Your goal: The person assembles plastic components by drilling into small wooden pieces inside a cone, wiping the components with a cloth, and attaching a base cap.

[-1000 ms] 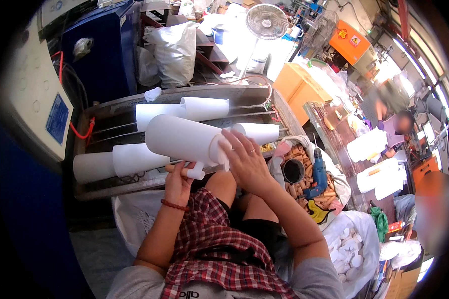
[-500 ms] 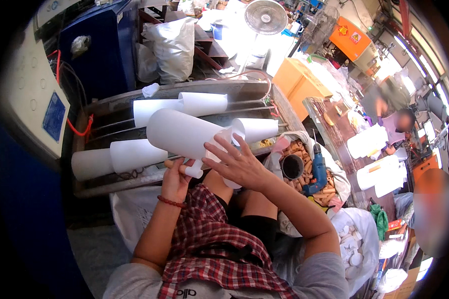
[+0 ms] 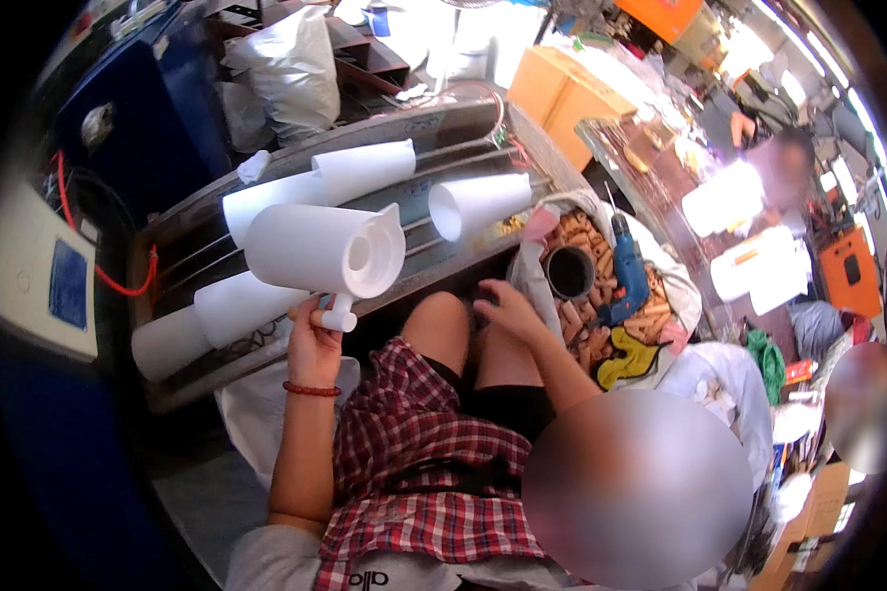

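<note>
A white plastic jug [image 3: 301, 246] with a pouring lip is tilted in front of me, its mouth end facing right and showing a round inner opening. My left hand [image 3: 313, 352] is closed around the jug's side handle, where a tan piece and a white round end [image 3: 339, 321] show at the fingers. Over my knees my right hand [image 3: 511, 311] holds nothing, its fingers apart, beside a sack [image 3: 528, 266] of tan wooden handles [image 3: 574, 345]. A white tapered cylinder [image 3: 478, 205] lies on rods beyond the jug.
More white cylinders [image 3: 365, 169] rest on rods in a shallow metal trough [image 3: 187, 379]. A blue power drill [image 3: 626, 271], a dark cup [image 3: 570, 273] and a yellow-black item [image 3: 629, 357] sit on the sack. To the right stands a worktable [image 3: 660, 212]; a person works beyond it.
My right hand has left the jug and moved down over my knees. The jug, still in my left hand, has turned so its lipped end shows. The whole view has shifted.
</note>
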Tool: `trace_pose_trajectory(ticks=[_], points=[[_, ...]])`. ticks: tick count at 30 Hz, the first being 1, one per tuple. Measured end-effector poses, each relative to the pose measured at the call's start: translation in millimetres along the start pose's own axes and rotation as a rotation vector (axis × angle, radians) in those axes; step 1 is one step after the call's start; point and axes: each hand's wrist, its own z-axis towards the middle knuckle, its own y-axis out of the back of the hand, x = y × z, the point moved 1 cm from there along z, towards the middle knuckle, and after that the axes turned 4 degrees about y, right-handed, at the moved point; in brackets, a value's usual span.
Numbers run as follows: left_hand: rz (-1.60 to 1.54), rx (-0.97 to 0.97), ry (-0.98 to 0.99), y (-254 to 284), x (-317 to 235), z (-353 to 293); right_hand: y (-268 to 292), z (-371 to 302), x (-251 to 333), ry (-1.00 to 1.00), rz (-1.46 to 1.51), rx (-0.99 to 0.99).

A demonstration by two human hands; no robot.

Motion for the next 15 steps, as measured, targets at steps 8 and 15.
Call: trace_pose_trajectory(ticks=[8,15], points=[[0.038,-0.125,-0.035,34,-13,29,-14,57,-47,-0.240,-0.068,0.141],[-0.001,-0.116,-0.078,49,-42,61,-129,109,-98,-0.478,-0.393,0.578]])
